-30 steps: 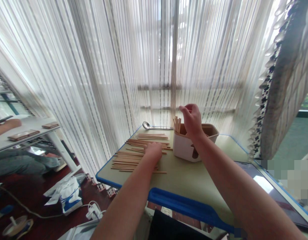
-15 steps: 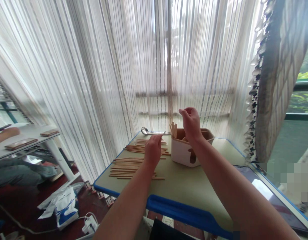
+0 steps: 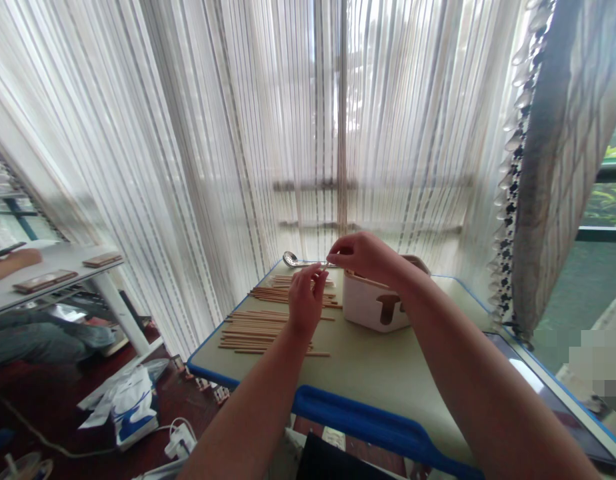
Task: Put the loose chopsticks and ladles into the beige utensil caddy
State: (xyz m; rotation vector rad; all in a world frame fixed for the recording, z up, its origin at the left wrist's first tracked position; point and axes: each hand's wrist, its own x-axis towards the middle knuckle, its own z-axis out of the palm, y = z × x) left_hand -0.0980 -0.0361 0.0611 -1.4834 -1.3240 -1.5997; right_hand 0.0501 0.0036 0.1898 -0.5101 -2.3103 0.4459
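Note:
My left hand (image 3: 305, 298) is raised above the table with its fingers closed on a thin wooden chopstick (image 3: 325, 265), of which only the pale tip shows. My right hand (image 3: 362, 256) reaches leftwards over the white holder (image 3: 374, 308) and pinches that same tip. Many loose chopsticks (image 3: 261, 328) lie in rows on the green table (image 3: 388, 367), under and left of my left hand. A metal slotted spoon (image 3: 291, 259) lies at the far edge behind the hands. My right hand hides the holder's inside.
A dark tablet (image 3: 543, 387) lies at the table's right edge. Sheer curtains hang close behind the table. On the left stands another table (image 3: 58, 263) with another person's arm (image 3: 11, 259) on it. A plastic bag (image 3: 131, 408) and a power strip (image 3: 181, 440) lie on the floor.
My left hand lifted off the chopstick rows with a chopstick. My right hand swung from above the holder to the left and met the left hand.

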